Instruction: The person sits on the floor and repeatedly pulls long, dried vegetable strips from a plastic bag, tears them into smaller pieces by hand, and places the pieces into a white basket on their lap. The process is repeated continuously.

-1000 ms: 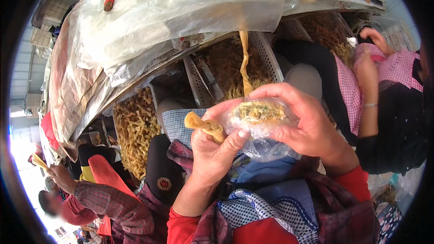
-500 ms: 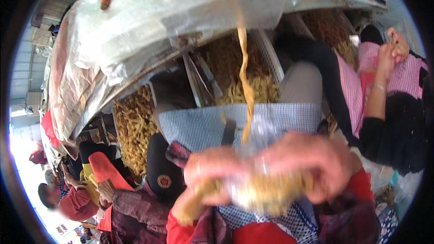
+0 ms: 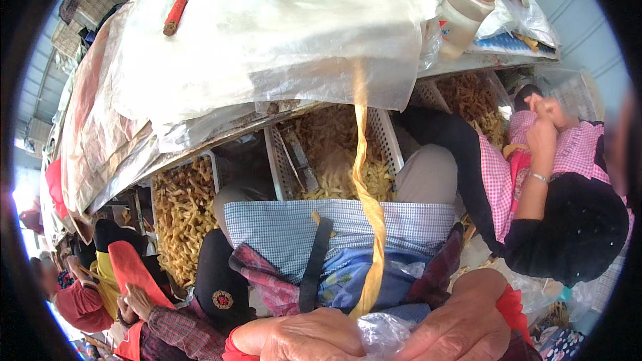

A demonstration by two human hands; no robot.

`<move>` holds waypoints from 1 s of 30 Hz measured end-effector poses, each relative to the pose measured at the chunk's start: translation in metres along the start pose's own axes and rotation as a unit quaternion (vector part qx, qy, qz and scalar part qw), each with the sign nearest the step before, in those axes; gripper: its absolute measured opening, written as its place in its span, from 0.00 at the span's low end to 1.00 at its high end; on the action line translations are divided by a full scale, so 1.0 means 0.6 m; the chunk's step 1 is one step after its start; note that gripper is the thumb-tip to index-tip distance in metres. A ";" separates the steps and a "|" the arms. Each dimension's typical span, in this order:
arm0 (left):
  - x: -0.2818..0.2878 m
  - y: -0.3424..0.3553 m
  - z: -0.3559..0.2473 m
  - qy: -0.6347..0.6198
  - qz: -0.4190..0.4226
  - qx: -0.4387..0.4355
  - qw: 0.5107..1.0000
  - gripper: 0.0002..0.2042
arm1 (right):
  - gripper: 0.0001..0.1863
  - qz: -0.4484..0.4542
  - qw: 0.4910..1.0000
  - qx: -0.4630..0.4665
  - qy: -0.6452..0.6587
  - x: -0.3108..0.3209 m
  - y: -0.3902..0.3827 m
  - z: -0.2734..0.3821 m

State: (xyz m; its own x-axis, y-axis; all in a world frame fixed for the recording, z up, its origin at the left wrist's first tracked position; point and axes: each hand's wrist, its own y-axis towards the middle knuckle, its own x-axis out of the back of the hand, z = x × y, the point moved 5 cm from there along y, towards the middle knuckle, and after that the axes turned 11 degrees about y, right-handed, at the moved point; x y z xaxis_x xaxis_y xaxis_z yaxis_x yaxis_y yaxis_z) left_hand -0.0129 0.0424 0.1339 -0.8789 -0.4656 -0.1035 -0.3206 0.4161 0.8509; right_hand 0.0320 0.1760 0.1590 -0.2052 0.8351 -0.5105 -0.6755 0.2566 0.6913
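Both my hands are at the lower edge, backs up, fingers curled down and partly out of view. Between them bunches some clear plastic film (image 3: 384,335), touching both. My left hand (image 3: 304,335) is closed beside it, and my right hand (image 3: 461,324) is closed on its other side. A long twisted yellow strip (image 3: 369,207) hangs in front of my lap, its lower end reaching the film by my left hand. The tan bundle is hidden. Over my lap lie a blue-checked apron (image 3: 271,230) and a dark strap (image 3: 315,264).
Ahead, a plastic-covered table (image 3: 267,40) bears a red-handled tool (image 3: 175,15) and a cloudy jar (image 3: 466,13). Crates of tan knobbly pieces (image 3: 184,210) stand beneath its near edge. A person in pink check (image 3: 568,154) sits at right, another in a plaid sleeve (image 3: 180,321) at left.
My hands have moved down toward the lower edge, and the tan bundle with them has left view. More of the tabletop and jar shows; the yellow strip appears lower.
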 end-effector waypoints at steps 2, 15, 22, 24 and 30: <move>0.011 -0.006 0.022 -0.018 -0.003 0.011 1.000 0.09 | 0.10 -0.082 0.996 -0.016 0.004 0.010 -0.020 0.000; 0.031 -0.003 0.021 0.130 0.009 0.167 0.977 0.13 | 0.20 0.231 0.922 -0.302 0.071 0.082 -0.021 -0.045; 0.061 -0.050 0.083 0.207 -0.246 0.340 0.884 0.40 | 0.22 0.008 0.912 -0.403 -0.081 0.156 0.034 -0.075; 0.075 -0.068 0.101 0.204 -0.303 0.411 0.835 0.41 | 0.25 -0.054 0.950 -0.307 -0.017 0.186 0.101 -0.097; 0.050 -0.119 0.124 0.237 -0.136 0.522 0.808 0.17 | 0.23 -0.038 0.893 -0.066 -0.444 0.365 0.354 -0.220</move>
State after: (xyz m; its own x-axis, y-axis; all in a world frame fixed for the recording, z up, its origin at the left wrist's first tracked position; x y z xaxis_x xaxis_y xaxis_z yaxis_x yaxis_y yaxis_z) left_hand -0.0429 0.0568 0.0319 -0.5705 -0.7950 0.2060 -0.8202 0.5642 -0.0942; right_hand -0.2502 0.3489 0.1267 0.4476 0.8893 0.0937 -0.7535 0.3187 0.5750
